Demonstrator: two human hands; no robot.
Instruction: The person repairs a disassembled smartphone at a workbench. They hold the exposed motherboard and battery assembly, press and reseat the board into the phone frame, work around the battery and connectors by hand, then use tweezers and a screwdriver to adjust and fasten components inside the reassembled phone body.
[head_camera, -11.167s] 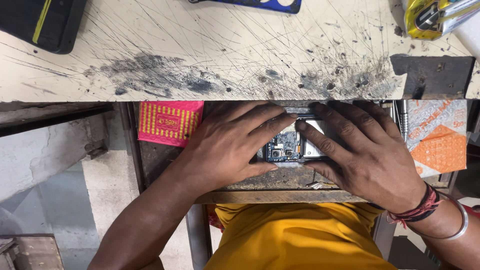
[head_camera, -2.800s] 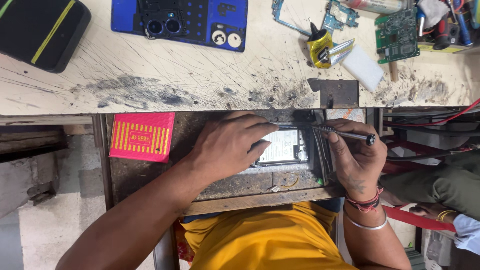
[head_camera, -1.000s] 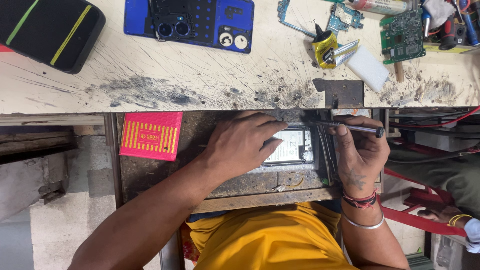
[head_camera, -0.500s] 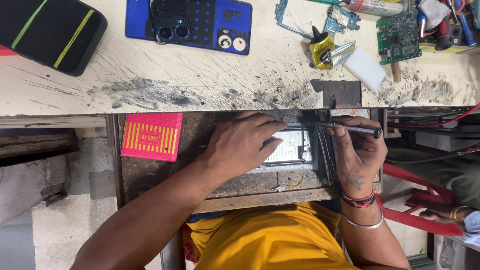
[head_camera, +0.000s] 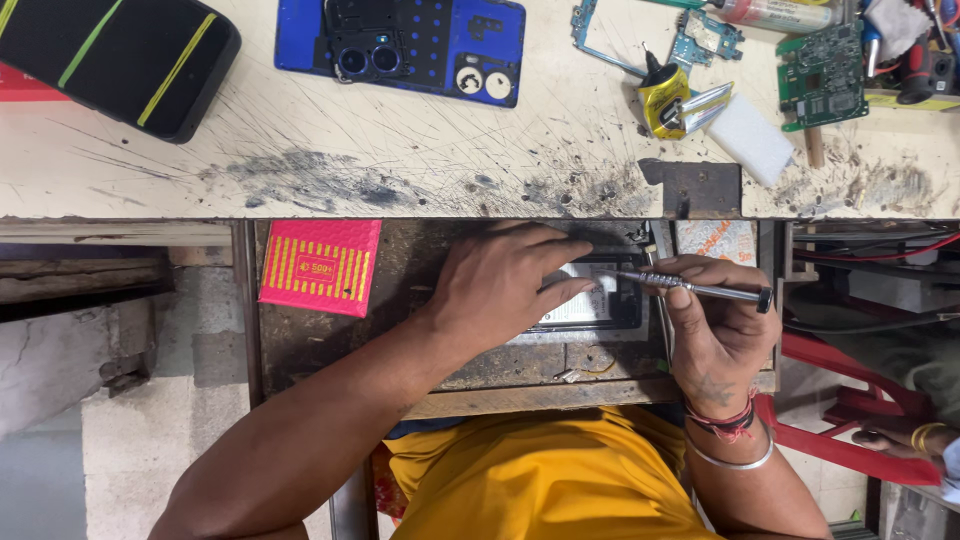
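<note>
left hand (head_camera: 500, 285) pressed flat on the opened phone (head_camera: 590, 305), grip open, right hand (head_camera: 715, 325) at its 3 o'clock, grip closed around a slim screwdriver (head_camera: 690, 288), tip on the phone's upper edge, pink box (head_camera: 320, 266) at 9 o'clock

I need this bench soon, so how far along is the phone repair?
Midway, seemingly. Done: the blue back cover lies off on the bench, circuit boards beside it. In hand: left hand steadies the opened phone; right hand works a screwdriver at it. Left: reassembly, since the parts remain loose.
</note>
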